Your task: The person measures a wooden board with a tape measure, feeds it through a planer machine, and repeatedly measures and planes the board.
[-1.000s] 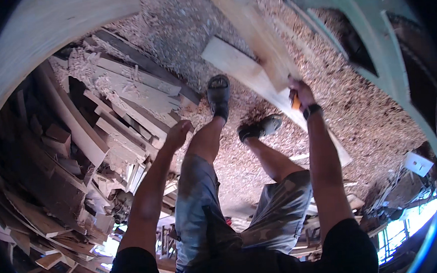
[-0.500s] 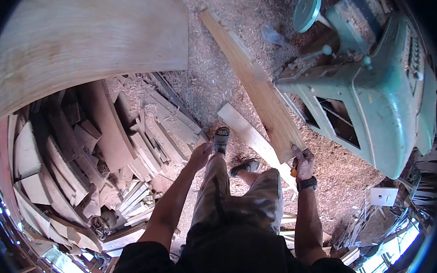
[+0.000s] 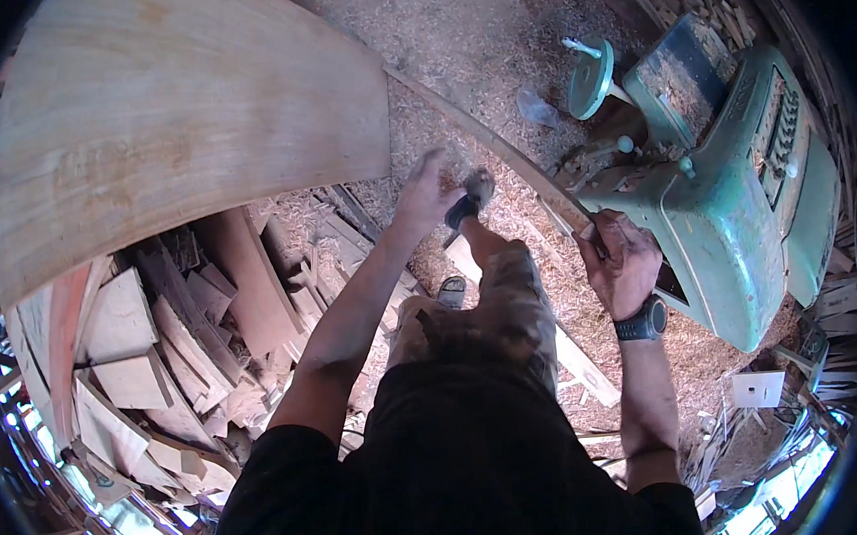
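A long wooden plank (image 3: 500, 146) runs from the far middle toward me, turned so that mostly its narrow edge shows. My right hand (image 3: 625, 263), with a dark watch on the wrist, is closed on its near end beside the green machine. The plank's far end meets the right edge of a large wooden sheet (image 3: 193, 105); whether they touch, I cannot tell. My left hand (image 3: 424, 195) hangs in the air left of the plank, fingers stretched out and slightly blurred, with nothing in it.
A green machine (image 3: 715, 221) with a handwheel (image 3: 588, 79) stands on the right. Stacked boards and offcuts (image 3: 177, 332) fill the left, under the sheet. A pale board (image 3: 584, 364) lies by my legs on the shaving-covered floor (image 3: 423, 23). A clear plastic bag (image 3: 536, 107) lies beyond the plank.
The plank has turned from its broad face onto its edge, and my right hand has risen with its near end. My left hand has moved forward and right. One foot has stepped forward.
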Available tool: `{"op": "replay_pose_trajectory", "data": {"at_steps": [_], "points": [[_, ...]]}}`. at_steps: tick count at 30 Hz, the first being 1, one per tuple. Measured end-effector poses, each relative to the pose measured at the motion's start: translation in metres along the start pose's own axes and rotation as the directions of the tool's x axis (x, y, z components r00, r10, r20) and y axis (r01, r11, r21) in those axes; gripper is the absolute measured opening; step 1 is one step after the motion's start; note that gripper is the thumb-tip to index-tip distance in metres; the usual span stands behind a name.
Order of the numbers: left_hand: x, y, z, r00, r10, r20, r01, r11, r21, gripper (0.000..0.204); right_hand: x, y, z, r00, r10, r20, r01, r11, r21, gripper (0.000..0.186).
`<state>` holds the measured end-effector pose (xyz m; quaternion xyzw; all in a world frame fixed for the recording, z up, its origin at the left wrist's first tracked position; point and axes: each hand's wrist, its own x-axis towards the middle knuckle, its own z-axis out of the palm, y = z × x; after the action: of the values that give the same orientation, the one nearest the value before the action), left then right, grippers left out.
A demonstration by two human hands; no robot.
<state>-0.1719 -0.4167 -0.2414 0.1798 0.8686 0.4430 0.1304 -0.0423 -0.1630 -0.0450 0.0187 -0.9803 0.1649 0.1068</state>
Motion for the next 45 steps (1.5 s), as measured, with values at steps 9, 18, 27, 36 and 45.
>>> {"op": "replay_pose_trajectory", "data": {"at_steps": [9, 18, 27, 36, 45], "points": [[0.136, 0.005, -0.001, 0.954, 0.297, 0.044, -0.300, 0.940, 0.160, 0.059, 0.085, -0.002, -0.030, 0.987, -0.048, 0.156, 0.040, 0.998, 0.054, 0.032], [0.254, -0.082, -0.041, 0.880, 0.289, 0.377, -0.391, 0.892, 0.228, 0.048, 0.168, 0.007, -0.052, 0.936, -0.092, 0.341, -0.010, 0.958, 0.288, 0.041], [0.426, -0.038, -0.054, 0.878, 0.204, 0.433, -0.320, 0.923, 0.213, 0.043, 0.295, 0.073, -0.099, 0.789, 0.561, -0.251, -0.466, 0.812, 0.351, 0.032], [0.593, 0.025, -0.120, 0.961, 0.160, 0.224, -0.069, 0.928, -0.367, 0.035, 0.290, 0.071, 0.007, 0.282, 0.581, 0.763, -0.418, -0.641, 0.643, 0.029], [0.720, 0.042, -0.179, 0.969, 0.076, -0.234, -0.174, 0.883, -0.436, 0.032, 0.346, 0.028, 0.051, 0.607, 0.390, 0.692, -0.554, -0.417, 0.721, 0.057]]}}
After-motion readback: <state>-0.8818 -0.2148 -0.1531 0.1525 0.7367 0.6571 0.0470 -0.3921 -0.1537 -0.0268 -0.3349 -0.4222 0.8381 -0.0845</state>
